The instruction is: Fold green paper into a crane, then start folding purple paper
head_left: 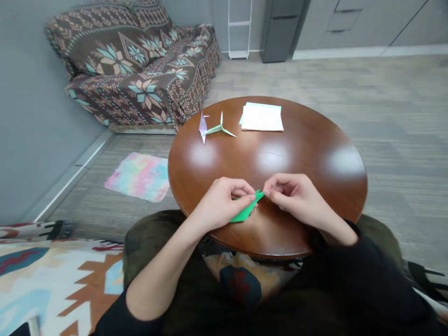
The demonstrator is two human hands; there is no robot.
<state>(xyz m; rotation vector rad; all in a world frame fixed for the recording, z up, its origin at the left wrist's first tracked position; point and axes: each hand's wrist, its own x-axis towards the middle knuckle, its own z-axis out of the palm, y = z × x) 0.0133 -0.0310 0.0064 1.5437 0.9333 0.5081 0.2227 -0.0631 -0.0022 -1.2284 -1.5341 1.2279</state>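
Left hand (222,203), right hand (290,200), grips nearly shut on green folded paper (247,211)

Worn on my head, the single camera faces forward and down, looking from close above at my left hand (224,203) and right hand (297,198), with the round wooden table (308,140) beneath and ahead of them and the patterned sofa (140,79) farther off.

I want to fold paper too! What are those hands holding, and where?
They hold a green folded paper piece. The left hand grips its middle, and the right hand pinches its pointed upper end.
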